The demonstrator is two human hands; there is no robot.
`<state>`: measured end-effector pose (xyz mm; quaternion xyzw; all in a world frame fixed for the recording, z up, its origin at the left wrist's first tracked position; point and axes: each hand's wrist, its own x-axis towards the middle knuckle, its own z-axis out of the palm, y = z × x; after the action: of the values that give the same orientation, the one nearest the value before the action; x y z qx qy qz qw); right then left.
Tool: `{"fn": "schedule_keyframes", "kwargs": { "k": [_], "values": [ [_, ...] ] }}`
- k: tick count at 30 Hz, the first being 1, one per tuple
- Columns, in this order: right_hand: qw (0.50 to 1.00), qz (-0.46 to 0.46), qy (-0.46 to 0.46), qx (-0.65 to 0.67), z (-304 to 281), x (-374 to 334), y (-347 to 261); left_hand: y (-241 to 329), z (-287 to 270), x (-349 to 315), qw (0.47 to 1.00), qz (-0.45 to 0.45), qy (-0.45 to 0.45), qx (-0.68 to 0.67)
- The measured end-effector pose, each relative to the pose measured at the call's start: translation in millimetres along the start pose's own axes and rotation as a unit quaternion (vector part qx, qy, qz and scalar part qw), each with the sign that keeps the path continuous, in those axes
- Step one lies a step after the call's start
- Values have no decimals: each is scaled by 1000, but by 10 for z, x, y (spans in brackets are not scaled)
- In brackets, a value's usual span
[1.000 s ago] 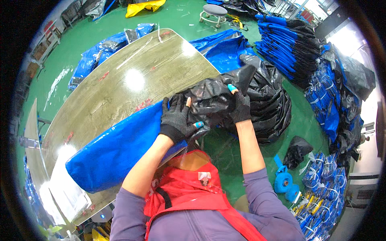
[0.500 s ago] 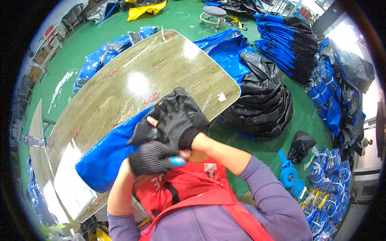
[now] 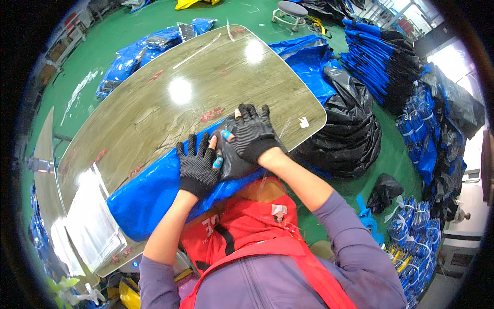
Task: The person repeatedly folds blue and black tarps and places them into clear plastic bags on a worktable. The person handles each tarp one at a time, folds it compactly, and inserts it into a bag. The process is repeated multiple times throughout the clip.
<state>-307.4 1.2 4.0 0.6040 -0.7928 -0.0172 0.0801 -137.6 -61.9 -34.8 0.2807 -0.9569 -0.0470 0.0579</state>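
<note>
Along the table's near edge lies a folded plastic sheet (image 3: 149, 193), blue for most of its length, with a black section (image 3: 236, 167) at its right end. My left hand (image 3: 199, 164), in a black ribbed glove with bare fingertips at the thumb side, rests on it with fingers spread where blue meets black. My right hand (image 3: 252, 133), gloved alike, lies spread over the black section, its fingertips reaching onto the table. Blue wrappings show on digits of both hands. Whatever lies under the palms is hidden.
The wood-patterned table (image 3: 139, 121) has red marks and a white scrap (image 3: 304, 122). White translucent plastic (image 3: 95, 221) lies at its left end. Black sheeting (image 3: 339, 139) heaps beside its right end. Blue-and-black bundles (image 3: 378, 62) stand farther right, and a round stool (image 3: 290, 13) stands behind.
My hands were close together, bunching the black section up off the table near my body. Now they are apart and flat, and the sheet lies lower and smoother.
</note>
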Motion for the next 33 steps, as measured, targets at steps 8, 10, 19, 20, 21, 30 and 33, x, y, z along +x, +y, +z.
{"fn": "schedule_keyframes", "kwargs": {
  "k": [8,10,19,20,21,30,33],
  "values": [
    [990,-126,6,65,-3,-231,-489,-1270,-405,-1660,953,-285,5,100],
    [988,-112,7,106,28,-221,-612,-1577,-248,-2221,878,-438,11,193],
    [950,-273,45,144,215,-134,-1192,-615,-206,-2809,458,-509,304,-662],
    [931,-306,74,185,239,-179,-1112,-549,-273,-2811,462,-470,282,-698],
    [923,-313,116,190,249,-257,-1057,-540,-362,-2786,436,-458,256,-731],
    [837,-119,-192,498,429,-738,-631,293,-1092,-1060,825,-125,102,-542],
    [805,-93,-150,566,493,-802,-539,614,-879,-326,970,85,159,-162]
  ]
}}
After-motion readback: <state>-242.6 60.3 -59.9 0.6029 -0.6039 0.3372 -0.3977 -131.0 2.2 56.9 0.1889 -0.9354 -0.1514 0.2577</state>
